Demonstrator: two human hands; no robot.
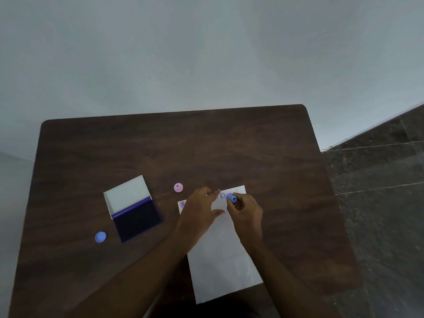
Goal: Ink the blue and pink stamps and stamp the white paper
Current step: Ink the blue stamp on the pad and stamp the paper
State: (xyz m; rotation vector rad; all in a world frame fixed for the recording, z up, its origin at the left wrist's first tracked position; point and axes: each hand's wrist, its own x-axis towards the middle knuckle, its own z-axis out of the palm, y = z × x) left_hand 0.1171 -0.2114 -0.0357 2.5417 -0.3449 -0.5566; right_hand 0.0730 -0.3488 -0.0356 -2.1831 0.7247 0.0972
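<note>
Head view, left hand (199, 208) lay flat, fingers spread, on white paper sheet (223, 253), right hand (246, 211) curled, pinching small blue plastic stamp (231, 197) tilted above it.

Right hand (246, 208) gripping blue stamp (231, 197) over white paper (223, 255), left hand (199, 211) flat.

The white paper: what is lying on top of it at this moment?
On the white paper rest the left hand and the right hand, which holds the blue stamp. Two stamped marks show; the hands may cover others.
</note>
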